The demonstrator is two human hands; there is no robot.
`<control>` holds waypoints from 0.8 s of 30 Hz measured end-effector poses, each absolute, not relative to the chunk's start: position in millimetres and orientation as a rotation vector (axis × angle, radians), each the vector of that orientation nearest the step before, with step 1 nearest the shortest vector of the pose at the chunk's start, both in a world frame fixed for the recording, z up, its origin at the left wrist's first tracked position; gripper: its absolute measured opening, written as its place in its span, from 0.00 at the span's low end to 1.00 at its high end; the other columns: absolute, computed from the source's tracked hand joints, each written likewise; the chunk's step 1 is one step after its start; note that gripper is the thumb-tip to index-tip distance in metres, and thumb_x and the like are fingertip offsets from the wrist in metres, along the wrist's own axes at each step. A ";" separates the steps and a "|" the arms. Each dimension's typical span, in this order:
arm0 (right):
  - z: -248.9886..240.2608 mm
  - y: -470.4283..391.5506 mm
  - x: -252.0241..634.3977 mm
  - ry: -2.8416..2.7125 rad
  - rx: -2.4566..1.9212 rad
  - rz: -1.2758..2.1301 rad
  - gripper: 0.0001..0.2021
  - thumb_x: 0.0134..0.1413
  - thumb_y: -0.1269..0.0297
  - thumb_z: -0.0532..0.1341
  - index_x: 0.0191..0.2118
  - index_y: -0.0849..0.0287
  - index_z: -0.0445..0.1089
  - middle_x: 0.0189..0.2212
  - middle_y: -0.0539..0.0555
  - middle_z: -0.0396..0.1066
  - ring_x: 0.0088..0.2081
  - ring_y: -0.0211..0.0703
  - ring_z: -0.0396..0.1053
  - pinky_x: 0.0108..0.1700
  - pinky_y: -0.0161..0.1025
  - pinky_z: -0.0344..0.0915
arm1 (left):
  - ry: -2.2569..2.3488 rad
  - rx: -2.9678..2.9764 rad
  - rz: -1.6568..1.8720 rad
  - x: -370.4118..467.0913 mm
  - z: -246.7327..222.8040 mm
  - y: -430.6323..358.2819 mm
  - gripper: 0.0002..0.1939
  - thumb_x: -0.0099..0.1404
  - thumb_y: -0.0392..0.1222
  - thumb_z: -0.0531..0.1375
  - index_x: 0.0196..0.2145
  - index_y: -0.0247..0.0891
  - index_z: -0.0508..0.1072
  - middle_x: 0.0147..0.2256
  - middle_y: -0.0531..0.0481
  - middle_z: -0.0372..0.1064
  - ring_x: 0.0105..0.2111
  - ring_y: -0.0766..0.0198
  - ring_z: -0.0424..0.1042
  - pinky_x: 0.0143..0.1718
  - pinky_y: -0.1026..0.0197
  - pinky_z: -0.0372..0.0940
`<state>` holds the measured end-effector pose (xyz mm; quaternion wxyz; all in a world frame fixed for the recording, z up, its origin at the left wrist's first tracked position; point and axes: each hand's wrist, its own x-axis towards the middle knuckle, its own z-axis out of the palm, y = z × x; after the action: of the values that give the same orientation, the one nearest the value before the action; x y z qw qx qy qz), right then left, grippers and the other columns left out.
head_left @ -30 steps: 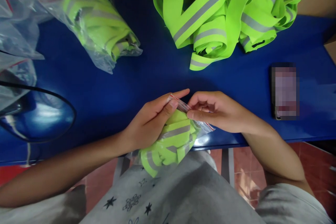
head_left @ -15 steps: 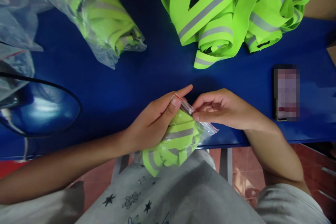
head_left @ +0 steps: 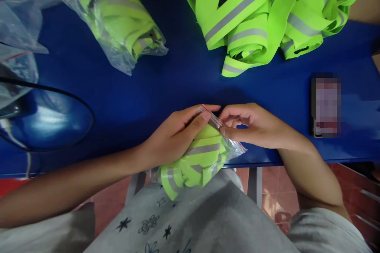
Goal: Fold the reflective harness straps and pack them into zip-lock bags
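Note:
A clear zip bag [head_left: 234, 147] with a red line along its mouth holds folded neon-yellow reflective straps [head_left: 204, 150] with grey stripes. It hangs over the table's front edge, close to my shirt. My left hand [head_left: 181, 132] grips the bag's upper left side, thumb on the corner of the mouth and fingers behind. With thumb and forefinger, my right hand [head_left: 246, 124] pinches the zip strip near its middle; its other fingers are curled. The left fingers behind the bag are partly hidden.
On the blue table [head_left: 178, 75], a filled strap bag [head_left: 118, 19] lies at the back left. Loose neon straps [head_left: 249, 23] are piled at the back right. A phone [head_left: 325, 106] lies right, clear bags [head_left: 20, 16] and a black cable [head_left: 74, 101] left.
My left forefinger has come down from its raised pose to lie flatter behind the bag's mouth. My right hand keeps its pinch, almost in place. The view has shifted slightly.

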<state>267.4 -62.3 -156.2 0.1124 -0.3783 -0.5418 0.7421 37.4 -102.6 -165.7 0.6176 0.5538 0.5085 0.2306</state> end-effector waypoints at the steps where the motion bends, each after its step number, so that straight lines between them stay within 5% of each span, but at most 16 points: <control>1: -155.9 -62.2 268.0 -1.590 -1.117 2.184 0.06 0.60 0.64 0.69 0.37 0.60 0.74 0.28 0.48 0.74 0.29 0.33 0.70 0.32 0.32 0.68 | 1.160 1.276 0.533 37.8 -165.6 -103.0 0.23 0.80 0.56 0.53 0.57 0.41 0.80 0.43 0.50 0.82 0.39 0.64 0.76 0.41 0.63 0.70; 9: -155.8 -60.4 267.3 -1.493 -1.171 2.301 0.09 0.57 0.62 0.72 0.36 0.60 0.74 0.27 0.47 0.73 0.29 0.34 0.69 0.32 0.32 0.66 | 1.119 1.257 0.530 38.4 -164.5 -104.3 0.22 0.81 0.55 0.52 0.56 0.42 0.79 0.46 0.51 0.82 0.39 0.66 0.77 0.42 0.63 0.69; 15: -160.2 -60.9 266.2 -1.424 -1.222 2.276 0.10 0.52 0.66 0.72 0.29 0.59 0.69 0.21 0.43 0.65 0.24 0.31 0.60 0.26 0.30 0.55 | 1.124 1.260 0.538 38.2 -160.1 -102.4 0.21 0.81 0.56 0.53 0.52 0.40 0.79 0.39 0.52 0.79 0.34 0.67 0.73 0.34 0.65 0.65; 20: -159.5 -60.9 269.3 -1.456 -1.224 2.276 0.08 0.53 0.66 0.72 0.34 0.60 0.72 0.26 0.47 0.72 0.28 0.33 0.68 0.29 0.30 0.62 | 1.218 1.178 0.553 37.6 -158.6 -99.5 0.17 0.75 0.55 0.61 0.37 0.38 0.74 0.27 0.57 0.66 0.24 0.70 0.62 0.24 0.67 0.57; 24: -158.0 -62.7 266.7 -1.496 -1.196 2.200 0.09 0.57 0.63 0.72 0.37 0.60 0.73 0.29 0.48 0.73 0.30 0.34 0.69 0.30 0.31 0.63 | 1.189 1.199 0.565 37.2 -159.0 -99.5 0.16 0.75 0.54 0.61 0.36 0.39 0.72 0.26 0.57 0.64 0.24 0.70 0.60 0.23 0.67 0.54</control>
<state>266.7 -62.7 -158.0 0.1120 -0.4074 -0.5098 0.7494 37.2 -99.5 -159.0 0.6290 0.5234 0.5191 0.2467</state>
